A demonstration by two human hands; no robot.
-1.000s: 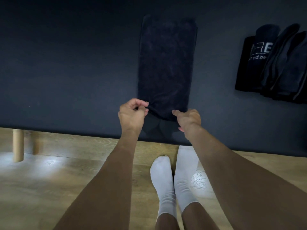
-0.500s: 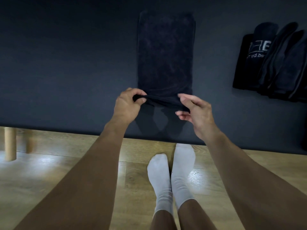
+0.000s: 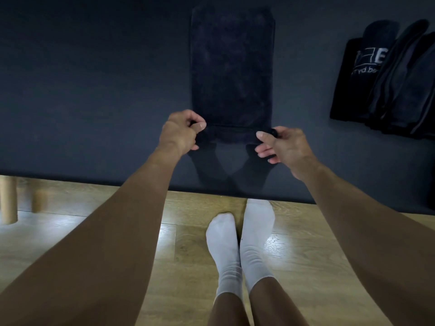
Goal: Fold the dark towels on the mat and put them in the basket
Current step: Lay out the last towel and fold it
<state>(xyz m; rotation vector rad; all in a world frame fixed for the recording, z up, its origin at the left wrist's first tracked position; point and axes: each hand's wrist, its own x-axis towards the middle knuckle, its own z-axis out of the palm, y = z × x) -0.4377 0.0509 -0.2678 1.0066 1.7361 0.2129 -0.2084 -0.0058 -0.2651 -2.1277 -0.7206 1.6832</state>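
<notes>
So the left hand (image 3: 180, 132) pinched the dark towel's (image 3: 231, 67) near left corner between thumb and curled forefinger. The right hand (image 3: 282, 147) pinched the right corner, lower fingers loose. The rest lay flat on the mat (image 3: 94, 90) beyond the fingertips (image 3: 202, 125). Well off to their right were probably folded towels (image 3: 388, 83), too dark to be sure.

Right frame edge is cutting off the basket (image 3: 341, 95) and the folded towels (image 3: 412, 85) at it, and one towel is covering part of the white lettering (image 3: 369, 62), so it isn't reading. Near corners of the towel (image 3: 231, 67) are disappearing inside the pinches of the left hand (image 3: 179, 132) and right hand (image 3: 287, 147). Mat (image 3: 94, 90) is hiding the tops of the wooden legs (image 3: 8, 201), and the left edge is clipping one.
</notes>
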